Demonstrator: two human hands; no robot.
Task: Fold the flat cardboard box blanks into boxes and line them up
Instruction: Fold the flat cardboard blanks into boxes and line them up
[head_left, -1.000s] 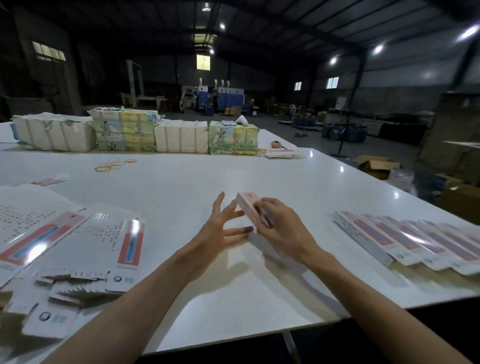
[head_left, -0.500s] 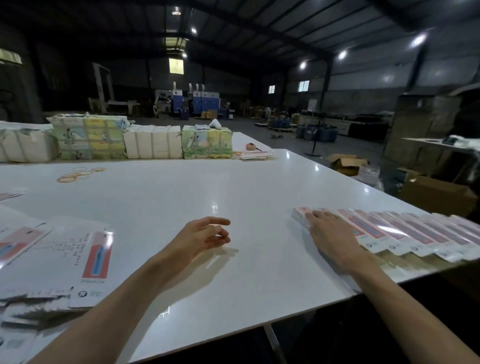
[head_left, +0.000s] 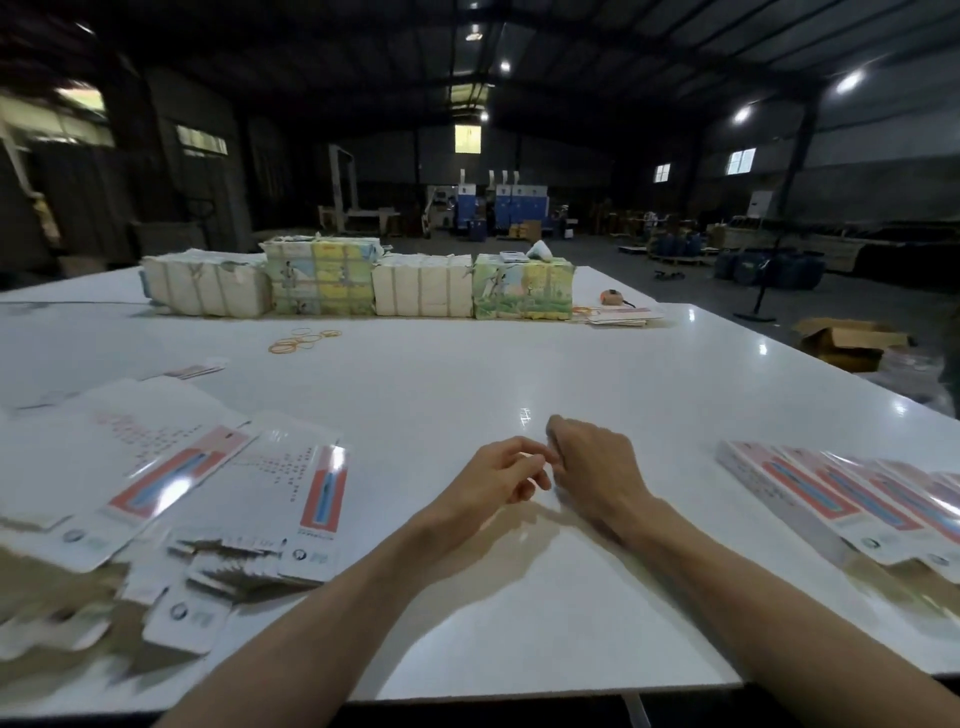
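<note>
At centre of white worktop (head_left: 467, 374): left hand (head_left: 496, 480) and right hand (head_left: 592, 467) close together, fingers loosely curled, nothing held in either. At left: fanned pile of flat box blanks (head_left: 218, 499), overlapping. At right: row of folded boxes (head_left: 831, 499), side by side, well apart from both hands. Along far edge: wrapped bundles (head_left: 358, 283); rubber bands (head_left: 304, 340) just in front.
</note>
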